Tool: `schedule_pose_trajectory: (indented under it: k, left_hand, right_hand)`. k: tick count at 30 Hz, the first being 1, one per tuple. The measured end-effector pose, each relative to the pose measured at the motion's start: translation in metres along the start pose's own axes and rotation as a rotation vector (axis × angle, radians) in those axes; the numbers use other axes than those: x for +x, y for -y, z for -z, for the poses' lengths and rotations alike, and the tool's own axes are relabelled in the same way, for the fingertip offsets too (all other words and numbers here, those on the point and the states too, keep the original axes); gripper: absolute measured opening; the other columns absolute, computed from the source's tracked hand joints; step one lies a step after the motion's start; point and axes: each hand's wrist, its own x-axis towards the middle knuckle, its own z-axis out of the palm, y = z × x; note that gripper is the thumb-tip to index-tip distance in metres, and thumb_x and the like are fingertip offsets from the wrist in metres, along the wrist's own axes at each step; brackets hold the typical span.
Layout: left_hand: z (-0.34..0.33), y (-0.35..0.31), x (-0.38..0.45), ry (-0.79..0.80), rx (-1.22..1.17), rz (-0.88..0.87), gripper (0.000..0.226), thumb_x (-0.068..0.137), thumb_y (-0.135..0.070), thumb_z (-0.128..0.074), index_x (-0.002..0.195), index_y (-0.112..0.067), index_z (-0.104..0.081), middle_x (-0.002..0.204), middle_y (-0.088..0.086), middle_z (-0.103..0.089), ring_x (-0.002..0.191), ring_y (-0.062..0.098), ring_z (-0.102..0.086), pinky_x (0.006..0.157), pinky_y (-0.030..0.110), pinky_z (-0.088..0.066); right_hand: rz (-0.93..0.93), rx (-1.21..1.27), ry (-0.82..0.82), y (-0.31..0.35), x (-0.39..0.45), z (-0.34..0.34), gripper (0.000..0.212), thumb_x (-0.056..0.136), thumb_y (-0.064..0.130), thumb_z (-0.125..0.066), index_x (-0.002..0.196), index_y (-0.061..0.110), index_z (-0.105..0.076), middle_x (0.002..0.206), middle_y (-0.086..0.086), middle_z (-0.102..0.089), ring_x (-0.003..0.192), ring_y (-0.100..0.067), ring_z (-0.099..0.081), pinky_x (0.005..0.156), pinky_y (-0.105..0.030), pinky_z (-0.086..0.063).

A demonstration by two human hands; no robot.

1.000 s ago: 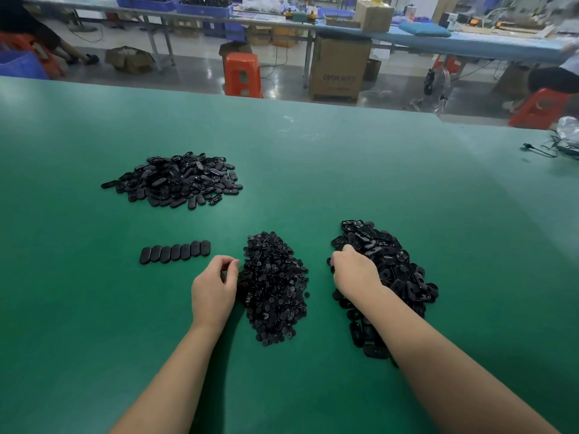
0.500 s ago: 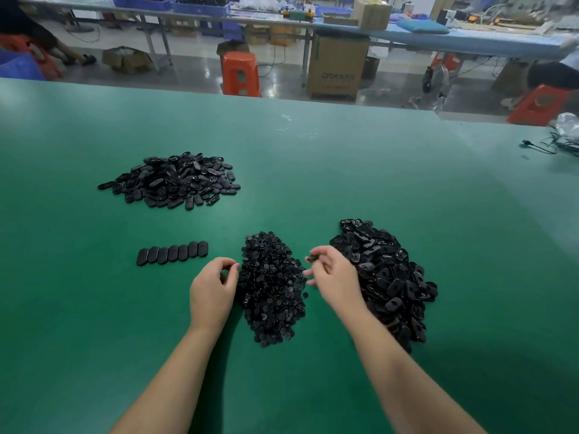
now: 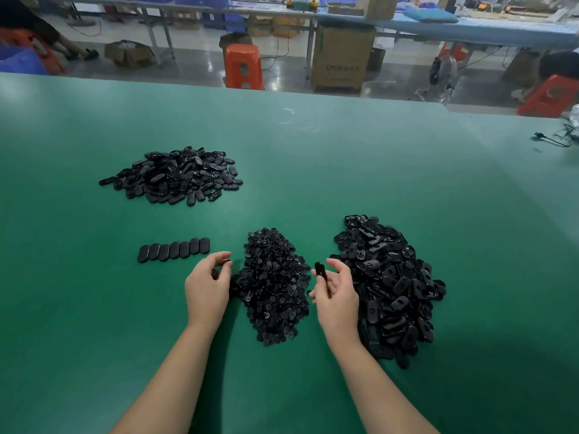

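Head view, read from the left edge of the table to the right. Toward the far left corner we see a loose heap of oval parts. Closer to the near edge lies a row of seven ovals, touching side by side. The left hand hovers just right of that row. Its fingers are curled, with thumb and forefinger closed on what looks to us like a small black piece, at the left flank of the middle heap of small pieces. Across that heap, the oval shell is raised above the table in the right hand, whose fingers and thumb are clamped on its lower half. Beyond the right hand spreads the right heap of shells.

We judge that the coming move joins piece to shell. The shell lies to the right of the left fingers, with only the middle heap between, and neither hand has far to go. The shell's long axis runs from near edge toward far edge, its free end pointing at the far edge and tilted slightly left.
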Motion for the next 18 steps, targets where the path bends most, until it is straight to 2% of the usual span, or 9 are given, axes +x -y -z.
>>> schedule_pose_trajectory:
  k: [2,4,10,12,15,18]
  left_hand:
    - [0.001,0.001,0.000,0.008,0.000,0.005,0.016,0.096,-0.018,-0.066,0.108,-0.025,-0.074,0.089,-0.014,-0.067,0.070,0.005,-0.058,0.061,0.019,-0.041]
    - [0.002,0.002,0.000,0.013,-0.035,0.013,0.014,0.096,-0.019,-0.067,0.104,-0.029,-0.074,0.091,-0.017,-0.068,0.076,0.000,-0.061,0.066,0.018,-0.045]
    - [0.001,0.000,0.001,-0.024,-0.240,0.105,0.019,0.094,-0.020,-0.069,0.095,-0.039,-0.075,0.089,-0.013,-0.073,0.066,0.000,-0.058,0.065,0.017,-0.047]
    - [-0.001,-0.003,0.003,-0.039,-0.300,0.134,0.024,0.095,-0.017,-0.068,0.095,-0.041,-0.075,0.091,-0.017,-0.074,0.064,-0.002,-0.057,0.063,0.013,-0.048]
    - [-0.003,-0.012,0.005,-0.047,-0.446,0.198,0.028,0.096,-0.014,-0.066,0.096,-0.040,-0.076,0.095,-0.017,-0.076,0.071,-0.004,-0.062,0.065,0.009,-0.048]
    - [-0.010,-0.025,-0.001,0.016,-0.511,0.214,0.026,0.095,-0.012,-0.067,0.095,-0.037,-0.077,0.090,-0.016,-0.076,0.072,-0.005,-0.064,0.065,0.010,-0.049]
  right_hand:
    - [-0.028,0.032,0.011,-0.002,0.002,0.000,0.033,0.101,0.005,-0.056,0.105,0.038,-0.057,0.101,0.009,-0.074,0.071,-0.011,-0.070,0.068,-0.030,-0.060]
    - [-0.043,0.051,0.011,-0.004,0.002,0.000,0.026,0.100,0.007,-0.058,0.099,0.032,-0.063,0.093,0.009,-0.074,0.070,-0.011,-0.069,0.067,-0.032,-0.061]
    - [-0.045,0.096,-0.010,-0.004,0.002,0.000,0.019,0.099,0.012,-0.063,0.098,0.031,-0.066,0.087,0.008,-0.074,0.062,-0.011,-0.068,0.061,-0.031,-0.058]
    - [-0.050,0.077,-0.018,-0.006,0.003,-0.001,0.017,0.100,0.015,-0.062,0.104,0.031,-0.067,0.084,0.006,-0.074,0.062,-0.010,-0.067,0.061,-0.029,-0.059]
    - [-0.047,0.036,-0.025,-0.009,0.005,-0.002,0.022,0.102,0.016,-0.058,0.121,0.020,-0.068,0.087,0.005,-0.073,0.063,-0.004,-0.066,0.059,-0.019,-0.055]
    - [-0.059,0.010,-0.018,-0.009,0.006,-0.001,0.031,0.104,0.015,-0.054,0.133,0.019,-0.063,0.093,0.006,-0.073,0.064,-0.004,-0.065,0.059,-0.019,-0.054]
